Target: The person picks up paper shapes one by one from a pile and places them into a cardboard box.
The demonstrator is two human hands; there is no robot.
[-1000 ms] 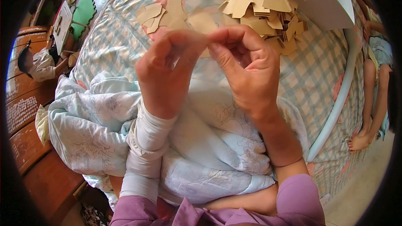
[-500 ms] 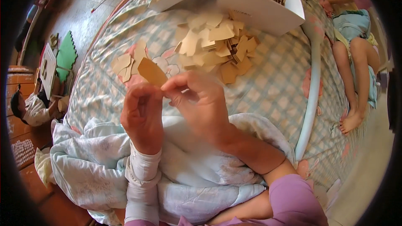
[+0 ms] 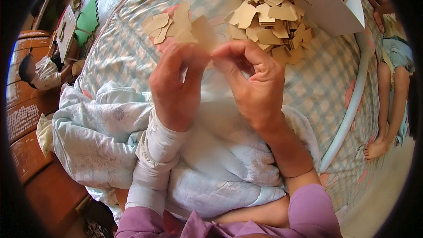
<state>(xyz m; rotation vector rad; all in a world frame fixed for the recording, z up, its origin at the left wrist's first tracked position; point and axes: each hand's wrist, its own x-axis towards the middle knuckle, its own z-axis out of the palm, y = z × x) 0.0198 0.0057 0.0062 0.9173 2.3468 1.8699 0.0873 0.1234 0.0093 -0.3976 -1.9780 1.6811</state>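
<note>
A tan cardboard piece [image 3: 202, 31], blurred by motion, stands up from the fingertips of my left hand [image 3: 176, 86], which pinches its lower edge. Close beside it, the thumb and forefinger of my right hand [image 3: 257, 77] are pressed together at the piece's right side. What lies between those right fingertips is too blurred to make out. Past my left hand lies a small group of cut cardboard pieces [image 3: 158, 25] on the checked bed sheet [image 3: 326, 79]. Beyond my right hand is a larger heap of similar pieces [image 3: 269, 17].
A white box [image 3: 321, 4] with more cardboard pieces stands at the far right. A pale blue quilt [image 3: 105, 136] covers my lap. A light blue tube [image 3: 348, 128] lies along the right. One person [image 3: 387, 101] lies at the right edge; another [image 3: 46, 72] is at the left.
The view has shifted, so the heap and box appear farther right. My hands have drawn slightly apart, and the cardboard piece now stands more upright at my left fingertips.
</note>
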